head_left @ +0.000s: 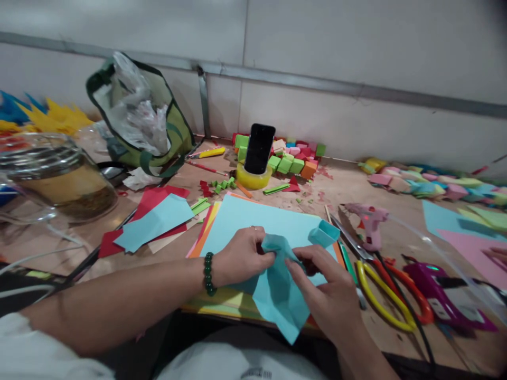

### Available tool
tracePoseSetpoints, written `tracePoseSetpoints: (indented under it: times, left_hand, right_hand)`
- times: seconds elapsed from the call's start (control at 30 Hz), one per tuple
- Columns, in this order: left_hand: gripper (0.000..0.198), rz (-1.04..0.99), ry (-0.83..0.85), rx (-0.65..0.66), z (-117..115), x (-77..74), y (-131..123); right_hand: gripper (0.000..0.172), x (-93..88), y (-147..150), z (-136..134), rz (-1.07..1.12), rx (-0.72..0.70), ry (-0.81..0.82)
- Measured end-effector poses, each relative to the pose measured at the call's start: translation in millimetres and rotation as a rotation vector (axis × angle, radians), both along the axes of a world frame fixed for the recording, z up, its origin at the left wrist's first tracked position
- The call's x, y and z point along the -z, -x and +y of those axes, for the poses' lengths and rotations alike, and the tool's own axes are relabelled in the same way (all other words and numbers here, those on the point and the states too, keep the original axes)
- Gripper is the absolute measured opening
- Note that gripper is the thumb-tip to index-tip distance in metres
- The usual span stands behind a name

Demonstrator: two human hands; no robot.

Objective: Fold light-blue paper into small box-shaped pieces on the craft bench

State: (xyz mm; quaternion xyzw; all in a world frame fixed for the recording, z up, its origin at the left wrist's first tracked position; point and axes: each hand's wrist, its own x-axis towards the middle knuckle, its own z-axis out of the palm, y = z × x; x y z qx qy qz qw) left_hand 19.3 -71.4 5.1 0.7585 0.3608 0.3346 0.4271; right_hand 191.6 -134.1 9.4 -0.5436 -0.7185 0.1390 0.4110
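Observation:
Between my two hands is a partly folded sheet of light blue paper, creased, with its lower corner hanging toward me. My left hand pinches its upper left edge, thumb and fingers closed. On the other side my right hand grips the upper right part with thumb and forefinger. Beneath them lies a stack of coloured paper with a blue sheet on top. A small folded blue paper box rests on the stack, just beyond my right hand.
Right of the stack lie large scissors, a pink glue gun and a purple device. Behind it, a phone leans on a yellow tape roll. A glass jar and green bag stand left. Another person's hand shows at far right.

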Motion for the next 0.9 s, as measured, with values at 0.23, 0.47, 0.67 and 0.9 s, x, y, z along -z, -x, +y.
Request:
tracePoseSetpoints:
  times: [0.23,0.47,0.67,0.9]
  left_hand:
    - [0.021,0.014,0.112,-0.009,4,0.2,2]
    - [0.02,0.021,0.16,-0.033,12,3.6,4]
    - [0.022,0.152,-0.004,0.012,4,2.0,3]
    - [0.014,0.178,0.075,0.115,-5,-1.0,2]
  right_hand:
    - [0.015,6.9,-3,1,-0.006,0.006,0.07]
    - [0.002,5.5,-5,1,0.111,0.064,0.055]
    - [0.007,2.4,1,0,0.005,-0.067,0.008]
    - [0.007,12.8,5,1,-0.039,0.002,0.018]
